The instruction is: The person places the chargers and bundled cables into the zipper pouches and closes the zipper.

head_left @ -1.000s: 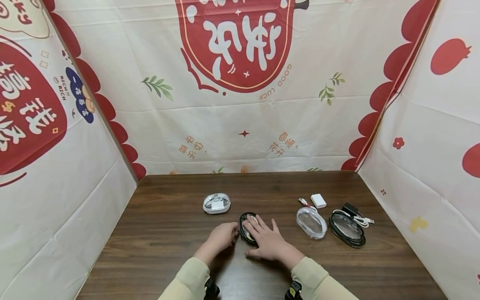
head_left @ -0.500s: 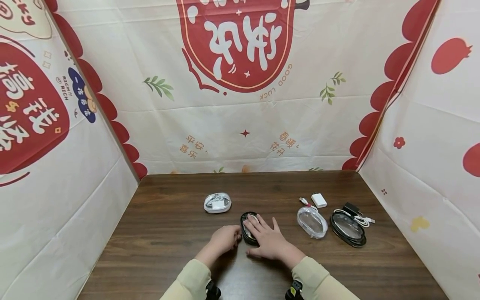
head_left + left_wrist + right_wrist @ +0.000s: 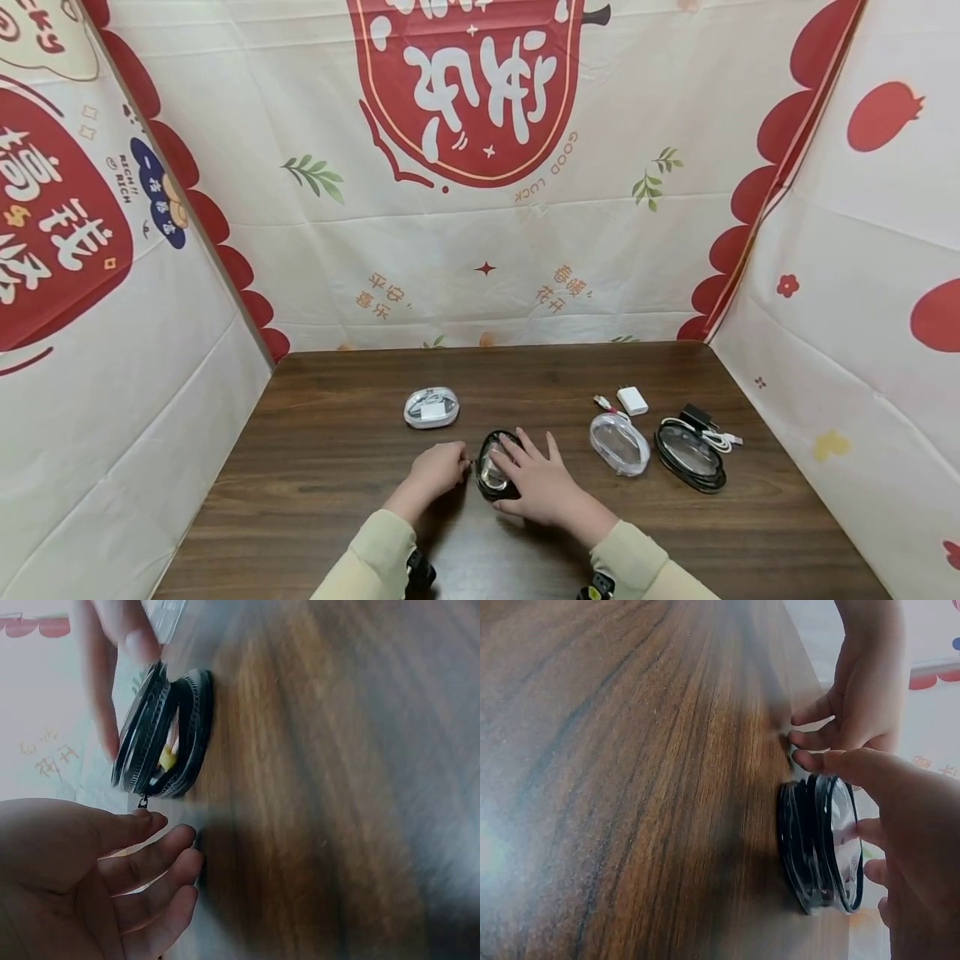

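Observation:
A small oval zip pouch with black edges and a clear top (image 3: 492,477) lies on the brown table. My left hand (image 3: 437,468) is just left of it, pinching the zipper pull (image 3: 142,801) between thumb and finger. In the left wrist view the zip gapes along part of the side, and something yellow (image 3: 167,757) shows inside. With fingers spread and fairly straight, my right hand (image 3: 543,487) rests on the pouch's clear top. Its palm and fingers hide the pouch's right part in the head view.
A clear pouch with white contents (image 3: 432,408) lies behind, to the left. On the right are a clear-edged pouch (image 3: 619,445), a black-edged pouch (image 3: 690,455), a white charger plug (image 3: 633,401), a black plug (image 3: 695,416) and white cables (image 3: 717,439).
My left hand has drawn a little left, away from the pouch's edge. The pouch has shifted slightly toward me, and my right hand has stayed on it. The head view has shifted slightly.

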Motion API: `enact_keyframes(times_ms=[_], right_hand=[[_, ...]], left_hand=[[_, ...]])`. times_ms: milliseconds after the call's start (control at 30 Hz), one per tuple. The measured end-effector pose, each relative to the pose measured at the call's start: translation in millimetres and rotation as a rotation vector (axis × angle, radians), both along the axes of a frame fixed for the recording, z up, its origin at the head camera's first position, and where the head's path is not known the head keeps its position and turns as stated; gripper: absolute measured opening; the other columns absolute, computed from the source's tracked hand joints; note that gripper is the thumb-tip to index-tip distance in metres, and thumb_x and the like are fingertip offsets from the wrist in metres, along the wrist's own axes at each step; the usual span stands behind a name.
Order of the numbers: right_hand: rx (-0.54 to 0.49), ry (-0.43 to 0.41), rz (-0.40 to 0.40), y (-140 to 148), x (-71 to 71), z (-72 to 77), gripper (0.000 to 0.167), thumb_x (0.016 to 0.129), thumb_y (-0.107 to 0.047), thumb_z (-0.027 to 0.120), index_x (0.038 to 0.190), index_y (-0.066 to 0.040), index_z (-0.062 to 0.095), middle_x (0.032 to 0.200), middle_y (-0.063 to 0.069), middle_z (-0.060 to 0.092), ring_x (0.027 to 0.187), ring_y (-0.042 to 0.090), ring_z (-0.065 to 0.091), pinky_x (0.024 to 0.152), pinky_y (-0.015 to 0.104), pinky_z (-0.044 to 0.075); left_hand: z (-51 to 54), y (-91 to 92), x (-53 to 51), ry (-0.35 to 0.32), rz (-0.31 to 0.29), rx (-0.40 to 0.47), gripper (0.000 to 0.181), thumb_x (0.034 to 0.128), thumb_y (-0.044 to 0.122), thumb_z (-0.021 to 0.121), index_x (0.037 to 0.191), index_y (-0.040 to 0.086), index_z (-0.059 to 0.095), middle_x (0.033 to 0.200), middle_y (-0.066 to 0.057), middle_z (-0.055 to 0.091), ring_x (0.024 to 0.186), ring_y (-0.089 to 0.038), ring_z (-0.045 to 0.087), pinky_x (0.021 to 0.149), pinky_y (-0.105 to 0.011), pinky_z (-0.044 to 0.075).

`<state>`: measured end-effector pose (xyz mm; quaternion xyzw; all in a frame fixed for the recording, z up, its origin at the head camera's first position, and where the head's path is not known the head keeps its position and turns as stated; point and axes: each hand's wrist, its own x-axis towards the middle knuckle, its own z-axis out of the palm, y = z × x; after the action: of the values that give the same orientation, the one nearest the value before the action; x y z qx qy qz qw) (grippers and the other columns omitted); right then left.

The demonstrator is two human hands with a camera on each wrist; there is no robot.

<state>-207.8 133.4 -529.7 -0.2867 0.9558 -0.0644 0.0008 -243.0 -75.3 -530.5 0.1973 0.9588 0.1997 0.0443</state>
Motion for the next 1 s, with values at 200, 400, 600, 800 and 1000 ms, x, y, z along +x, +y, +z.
enact_keyframes(times_ms=[200, 400, 600, 800, 1000], right_hand=[[-0.006, -0.009, 0.016, -2, 3.0, 5.3, 0.074, 0.086, -0.06, 0.061, 0.147, -0.02, 0.045, 0.156, 0.009, 0.031, 0.143, 0.037, 0.021, 0.105, 0.071, 0.01], [-0.008, -0.042, 0.031, -8, -1.6, 5.6, 0.076, 0.087, -0.059, 0.06, 0.149, -0.021, 0.041, 0.157, 0.008, 0.029, 0.144, 0.036, 0.019, 0.105, 0.072, 0.008], [0.003, -0.08, 0.01, -9, -4.6, 0.5, 0.08, 0.086, -0.061, 0.061, 0.152, -0.022, 0.036, 0.159, 0.007, 0.024, 0.143, 0.038, 0.02, 0.104, 0.073, 0.01], [0.018, -0.089, 0.014, -7, -6.3, -7.5, 0.086, 0.084, -0.062, 0.062, 0.153, -0.02, 0.032, 0.16, 0.008, 0.02, 0.143, 0.039, 0.019, 0.102, 0.075, 0.011], [0.003, -0.083, 0.02, -8, -6.9, -10.0, 0.086, 0.084, -0.062, 0.061, 0.153, -0.021, 0.03, 0.161, 0.007, 0.019, 0.144, 0.038, 0.018, 0.102, 0.074, 0.012]], left_hand=[[0.2, -0.5, -11.7, 0.023, 0.024, -0.022, 0.018, 0.0897, 0.013, 0.065, 0.074, 0.015, 0.057, 0.059, 0.007, 0.051, 0.056, -0.013, 0.05, 0.052, -0.034, 0.042], [-2.4, 6.5, -25.4, 0.041, 0.038, -0.075, 0.014, 0.0905, 0.015, 0.065, 0.078, 0.015, 0.06, 0.071, 0.002, 0.06, 0.066, -0.017, 0.058, 0.057, -0.038, 0.047], [-4.1, 8.6, -30.6, 0.033, 0.03, -0.087, 0.014, 0.0905, 0.016, 0.065, 0.078, 0.015, 0.059, 0.072, 0.002, 0.06, 0.066, -0.016, 0.057, 0.058, -0.038, 0.047], [-4.0, 6.1, -28.9, 0.054, 0.007, -0.063, 0.016, 0.09, 0.015, 0.065, 0.076, 0.017, 0.057, 0.067, 0.003, 0.055, 0.062, -0.015, 0.052, 0.054, -0.036, 0.043], [-3.0, 0.9, -23.2, 0.058, -0.025, -0.057, 0.022, 0.0914, 0.013, 0.063, 0.074, 0.018, 0.05, 0.066, 0.003, 0.053, 0.06, -0.016, 0.051, 0.052, -0.036, 0.041]])
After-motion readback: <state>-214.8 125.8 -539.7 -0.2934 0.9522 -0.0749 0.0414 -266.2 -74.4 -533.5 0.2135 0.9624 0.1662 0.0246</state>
